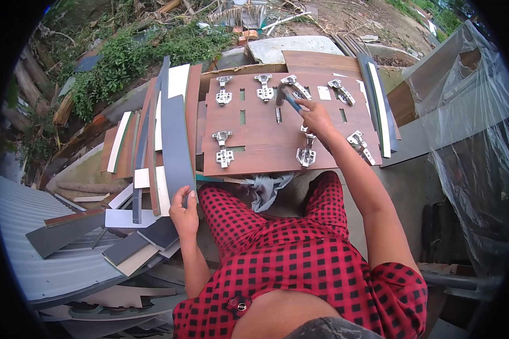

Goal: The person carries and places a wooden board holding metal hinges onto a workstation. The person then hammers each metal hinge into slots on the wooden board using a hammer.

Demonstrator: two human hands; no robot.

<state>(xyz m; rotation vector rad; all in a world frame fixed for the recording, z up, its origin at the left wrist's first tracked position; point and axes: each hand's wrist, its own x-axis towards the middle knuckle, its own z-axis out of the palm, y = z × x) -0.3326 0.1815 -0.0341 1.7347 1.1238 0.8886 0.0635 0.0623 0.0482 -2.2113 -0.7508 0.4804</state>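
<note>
My right hand (315, 117) is wrapped round the handle of a hammer (291, 100), held over the brown wood-grain board (260, 152). Below the hammer's head, a small metal piece (277, 116) stands at a slot in the board; its kind is unclear. Several silver cabinet hinges lie about the board, among them one at the upper middle (264, 87), one at the lower left (223, 150) and one at the lower middle (306, 151). To the left, my left hand (184, 210) has its fingers curled at the near end of a long grey board strip (176, 138).
Cut strips and offcuts (144, 243) are piled at the left, over corrugated sheeting (34, 243). A grey rag (266, 189) hangs below the board's front edge. Clear plastic sheeting (464, 141) drapes the right side. More strips (379, 110) lean right of the board.
</note>
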